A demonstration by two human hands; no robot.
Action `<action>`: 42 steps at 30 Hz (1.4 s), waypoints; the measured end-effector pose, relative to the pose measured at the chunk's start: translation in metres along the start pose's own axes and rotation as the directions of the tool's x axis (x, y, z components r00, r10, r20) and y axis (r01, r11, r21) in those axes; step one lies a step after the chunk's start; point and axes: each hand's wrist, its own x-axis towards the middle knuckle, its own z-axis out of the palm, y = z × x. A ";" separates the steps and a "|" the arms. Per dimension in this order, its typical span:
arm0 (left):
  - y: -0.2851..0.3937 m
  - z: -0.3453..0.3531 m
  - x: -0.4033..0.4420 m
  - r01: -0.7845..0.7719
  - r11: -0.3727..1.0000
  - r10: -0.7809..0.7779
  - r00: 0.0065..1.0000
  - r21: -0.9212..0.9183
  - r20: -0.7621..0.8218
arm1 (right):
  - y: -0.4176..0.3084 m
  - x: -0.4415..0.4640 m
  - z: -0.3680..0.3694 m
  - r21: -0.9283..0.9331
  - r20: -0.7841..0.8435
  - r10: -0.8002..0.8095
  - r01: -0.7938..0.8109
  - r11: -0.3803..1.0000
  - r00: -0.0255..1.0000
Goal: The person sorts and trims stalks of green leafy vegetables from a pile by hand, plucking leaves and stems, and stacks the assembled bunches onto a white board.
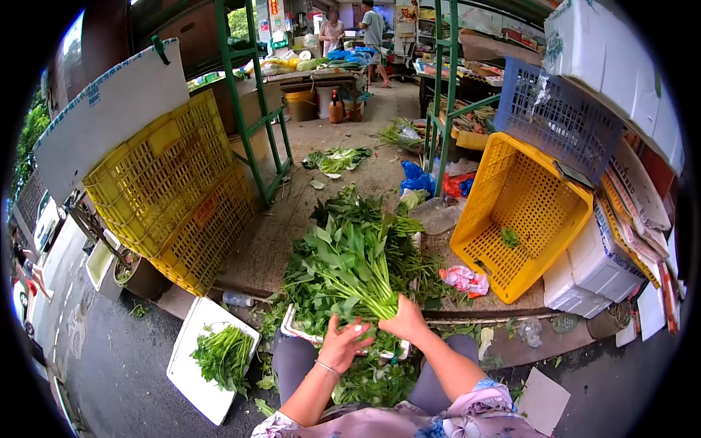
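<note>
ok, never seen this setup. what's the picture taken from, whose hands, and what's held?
No machine here: these are a person's own bare hands, seen by one head-worn camera looking forward and down. The right hand grips a bunch of leafy greens by the stems. The left hand is beside the stems, fingers spread, apparently holding nothing. More greens are heaped around that bunch. Left of the person, another bunch lies on a white panel; a yellow-orange crate stands tilted to the right.

My left hand is unclenched, thumb raised, fingers loosely spread toward my right. My right hand is clenched in a grip. Both forearms extend forward, converging.
</note>
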 end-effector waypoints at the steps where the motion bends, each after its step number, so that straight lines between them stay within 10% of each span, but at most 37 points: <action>1: 0.004 0.001 0.006 -0.030 1.000 0.030 0.999 0.004 0.035 | 0.001 0.003 -0.002 -0.003 -0.008 -0.005 0.005 1.000 1.000; 13: 0.037 0.018 0.039 -0.141 0.978 0.153 0.986 0.156 -0.063 | -0.003 -0.020 -0.003 -0.211 0.170 -0.087 0.123 0.970 0.982; 24: 0.022 -0.055 0.077 0.068 0.966 -0.134 0.956 -0.249 -0.260 | 0.001 -0.025 0.013 -0.305 0.343 -0.409 0.512 0.803 0.846; 31: 0.051 -0.075 0.077 0.091 0.993 -0.111 0.925 -0.072 -0.363 | 0.004 -0.022 0.020 -0.304 0.326 -0.441 0.535 0.788 0.836; 42: 0.058 -0.103 0.102 0.063 0.990 -0.082 0.983 -0.123 -0.164 | -0.003 -0.010 0.025 -0.293 0.306 -0.423 0.507 0.810 0.853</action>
